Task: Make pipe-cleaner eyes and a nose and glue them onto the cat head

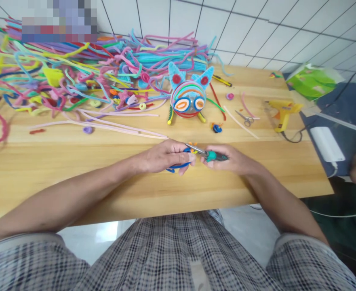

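Wears a loose plaid shirt point(153, 254), checked in black, grey and off-white, with fine lines crossing into small squares and soft folds down the front. Has a left sleeve point(35, 262) and a right sleeve point(311, 262), both short and wide, patterned alike and edged in plain grey. Shows a pale strip point(199, 275) on the chest, blurred. Has left hand point(168, 155) and right hand point(232, 158) bare.

Bent blue pipe cleaner point(181, 164), orange-yellow pieces point(193, 144) at upper end; green-black-handled pliers point(210, 155) at pieces, tilted, pointing left.
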The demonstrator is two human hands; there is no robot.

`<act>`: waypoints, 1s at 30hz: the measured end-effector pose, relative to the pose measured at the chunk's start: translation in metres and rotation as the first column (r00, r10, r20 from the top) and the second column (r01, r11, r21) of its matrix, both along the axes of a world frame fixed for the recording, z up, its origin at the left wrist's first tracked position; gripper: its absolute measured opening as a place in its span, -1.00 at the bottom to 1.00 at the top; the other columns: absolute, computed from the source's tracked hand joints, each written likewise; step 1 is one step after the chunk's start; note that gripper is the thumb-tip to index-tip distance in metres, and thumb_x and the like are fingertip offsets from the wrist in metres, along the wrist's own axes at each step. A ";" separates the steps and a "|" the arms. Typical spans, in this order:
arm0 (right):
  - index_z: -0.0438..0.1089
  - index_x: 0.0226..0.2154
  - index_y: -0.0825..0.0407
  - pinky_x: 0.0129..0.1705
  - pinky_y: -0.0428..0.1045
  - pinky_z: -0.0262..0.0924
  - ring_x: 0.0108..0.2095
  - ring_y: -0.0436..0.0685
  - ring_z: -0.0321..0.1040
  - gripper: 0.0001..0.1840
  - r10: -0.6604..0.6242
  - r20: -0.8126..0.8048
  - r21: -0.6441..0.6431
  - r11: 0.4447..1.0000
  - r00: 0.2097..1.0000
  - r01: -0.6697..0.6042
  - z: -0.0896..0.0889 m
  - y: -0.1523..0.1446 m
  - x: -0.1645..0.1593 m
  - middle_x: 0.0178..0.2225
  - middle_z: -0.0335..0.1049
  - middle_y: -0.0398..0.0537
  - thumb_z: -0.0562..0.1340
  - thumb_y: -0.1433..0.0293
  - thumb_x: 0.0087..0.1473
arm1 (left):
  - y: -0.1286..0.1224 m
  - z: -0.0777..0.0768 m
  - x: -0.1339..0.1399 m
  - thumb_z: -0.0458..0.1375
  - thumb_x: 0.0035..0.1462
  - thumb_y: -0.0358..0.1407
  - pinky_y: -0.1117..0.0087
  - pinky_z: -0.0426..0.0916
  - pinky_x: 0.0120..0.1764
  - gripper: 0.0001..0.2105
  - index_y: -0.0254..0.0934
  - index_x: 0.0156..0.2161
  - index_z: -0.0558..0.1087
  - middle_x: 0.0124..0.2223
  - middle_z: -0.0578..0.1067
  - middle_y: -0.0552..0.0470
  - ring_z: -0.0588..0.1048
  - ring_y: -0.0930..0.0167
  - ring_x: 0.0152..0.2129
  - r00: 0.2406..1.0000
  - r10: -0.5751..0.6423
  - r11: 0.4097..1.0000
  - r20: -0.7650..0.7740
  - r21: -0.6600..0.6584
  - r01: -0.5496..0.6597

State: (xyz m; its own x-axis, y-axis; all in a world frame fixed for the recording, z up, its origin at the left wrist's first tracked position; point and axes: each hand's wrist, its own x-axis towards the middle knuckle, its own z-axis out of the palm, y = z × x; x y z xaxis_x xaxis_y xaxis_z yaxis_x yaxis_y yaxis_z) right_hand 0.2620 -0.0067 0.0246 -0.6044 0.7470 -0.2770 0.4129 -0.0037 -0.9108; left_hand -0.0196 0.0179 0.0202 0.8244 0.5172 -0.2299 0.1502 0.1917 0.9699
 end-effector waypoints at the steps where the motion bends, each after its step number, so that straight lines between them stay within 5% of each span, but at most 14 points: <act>1: 0.52 -0.21 0.03 -0.41 -0.12 0.25 -0.45 -0.02 0.34 -0.74 0.002 -0.033 -0.083 0.997 0.999 -0.005 -0.001 0.000 0.001 -0.42 0.45 -0.21 0.43 0.22 0.14 | -0.001 0.002 0.000 0.32 0.32 0.09 0.50 0.20 -0.48 -0.52 -0.32 -0.40 0.54 -0.51 0.50 0.04 0.30 0.52 -0.60 1.000 -0.003 1.000 -0.003 0.007 0.003; 6: 0.52 -0.16 0.05 -0.52 -0.13 0.22 -0.50 -0.04 0.34 -0.64 0.014 -0.198 -0.380 0.921 0.980 -0.090 -0.015 0.002 0.003 -0.43 0.43 -0.21 0.49 0.17 0.11 | -0.002 0.011 0.001 0.33 0.30 0.15 0.50 0.21 -0.48 -0.45 -0.32 -0.49 0.53 -0.55 0.47 0.04 0.29 0.52 -0.60 1.000 -0.025 0.996 -0.015 0.081 0.026; 9: 0.51 -0.16 0.06 -0.52 -0.13 0.20 -0.51 -0.03 0.32 -0.60 0.023 -0.224 -0.376 0.920 0.974 -0.108 -0.017 0.003 0.003 -0.42 0.43 -0.20 0.49 0.13 0.09 | -0.002 0.008 0.000 0.32 0.30 0.15 0.50 0.24 -0.46 -0.49 -0.31 -0.40 0.57 -0.51 0.52 0.04 0.34 0.51 -0.58 1.000 -0.017 0.996 -0.004 0.090 0.017; 13: 0.50 -0.17 0.02 -0.34 -0.10 0.23 -0.39 0.01 0.32 -0.70 -0.029 -0.017 -0.004 1.000 0.999 0.029 -0.008 0.002 0.000 -0.35 0.46 -0.19 0.44 0.21 0.11 | 0.000 -0.002 0.001 0.31 0.29 0.13 0.51 0.24 -0.50 -0.55 -0.29 -0.23 0.56 -0.49 0.54 0.06 0.33 0.51 -0.61 1.000 0.018 1.000 0.015 -0.015 -0.018; 17: 0.51 -0.13 0.01 -0.26 -0.05 0.18 -0.36 0.04 0.29 -0.75 -0.170 0.123 0.348 0.930 0.978 0.118 -0.002 -0.003 -0.002 -0.32 0.46 -0.17 0.35 0.32 0.12 | 0.001 -0.011 0.007 0.35 0.22 0.09 0.51 0.11 -0.58 -0.58 -0.26 -0.30 0.45 -0.52 0.47 0.13 0.21 0.55 -0.66 0.994 0.112 0.989 0.008 -0.098 -0.111; 21: 0.49 -0.20 0.00 -0.26 -0.04 0.15 -0.40 0.03 0.25 -0.85 -0.241 0.157 0.396 0.904 0.958 0.163 -0.006 -0.004 -0.004 -0.41 0.40 -0.21 0.30 0.34 0.15 | 0.000 -0.018 0.014 0.48 0.03 -0.04 0.54 0.12 -0.51 -0.57 -0.24 -0.33 0.36 -0.48 0.33 0.23 0.20 0.57 -0.57 0.942 0.335 0.938 0.027 0.080 -0.336; 25: 0.49 -0.18 -0.01 -0.23 -0.02 0.21 -0.39 0.06 0.33 -0.85 -0.237 0.194 0.446 0.886 0.952 0.130 -0.014 -0.003 -0.003 -0.39 0.46 -0.19 0.29 0.37 0.15 | 0.000 -0.027 0.014 0.39 0.14 -0.06 0.53 0.22 -0.43 -0.65 -0.25 -0.32 0.38 -0.43 0.32 0.20 0.25 0.54 -0.50 0.905 0.423 0.889 0.040 0.174 -0.423; 30: 0.49 0.01 -0.02 -0.05 0.05 0.41 -0.16 0.18 0.54 -0.70 -0.206 0.196 0.694 0.720 0.959 0.013 -0.024 -0.001 0.005 -0.11 0.61 0.01 0.29 0.41 0.20 | 0.004 -0.026 0.010 0.32 0.22 -0.09 0.53 0.25 -0.46 -0.69 -0.26 -0.31 0.37 -0.46 0.37 0.15 0.31 0.52 -0.55 0.941 0.331 0.940 0.069 -0.117 -0.321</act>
State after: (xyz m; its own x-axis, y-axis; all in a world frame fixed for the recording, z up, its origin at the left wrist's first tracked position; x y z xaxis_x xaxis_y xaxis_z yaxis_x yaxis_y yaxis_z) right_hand 0.2669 -0.0076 0.0002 -0.4913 0.8460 0.2073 0.6547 0.5156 -0.5527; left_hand -0.0096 0.0218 -0.0058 0.6335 0.7383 -0.2314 -0.0206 0.3150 0.9489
